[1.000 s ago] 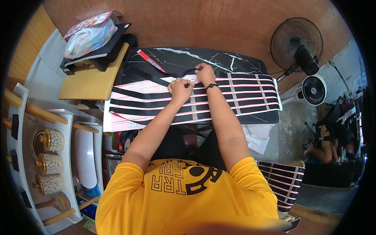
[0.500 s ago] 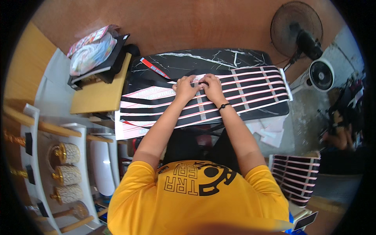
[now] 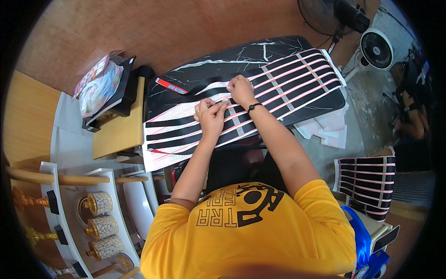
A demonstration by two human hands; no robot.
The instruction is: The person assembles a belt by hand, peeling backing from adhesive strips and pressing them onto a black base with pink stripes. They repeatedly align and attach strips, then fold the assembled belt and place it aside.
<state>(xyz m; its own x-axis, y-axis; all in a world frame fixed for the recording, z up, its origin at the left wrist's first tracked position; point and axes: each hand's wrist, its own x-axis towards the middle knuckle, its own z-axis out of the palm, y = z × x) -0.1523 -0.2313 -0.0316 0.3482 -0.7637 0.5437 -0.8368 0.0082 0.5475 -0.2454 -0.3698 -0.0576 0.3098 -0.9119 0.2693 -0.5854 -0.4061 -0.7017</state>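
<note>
A long white sheet with red lines (image 3: 158, 160) lies slantwise on a black marble-patterned table (image 3: 218, 69). Black strips (image 3: 162, 123) run lengthwise along it, and grey tape bands (image 3: 235, 122) cross them. At the upper end of one band, the thumb and fingers of my left hand (image 3: 211, 115) pinch together by a small pale tape end. My right hand (image 3: 241, 92) is curled closed just above and to the right, by the sheet's far edge; whatever it grips is hidden. A loose black strip (image 3: 204, 87) bows up left of it. Near that strip rests a red-ended flat strip (image 3: 171, 86).
At left, a plastic bag (image 3: 100, 95) sits on a black object over a wooden board (image 3: 118, 132). White shelves hold lidded jars (image 3: 101, 228). Fans (image 3: 375, 49) stand at the far right. Papers (image 3: 327, 128) lie on the floor, near another striped sheet (image 3: 364, 181).
My hands have moved apart: the left lower and nearer me, the right up toward the sheet's far edge. The whole view has tilted, with the table now slanting up to the right.
</note>
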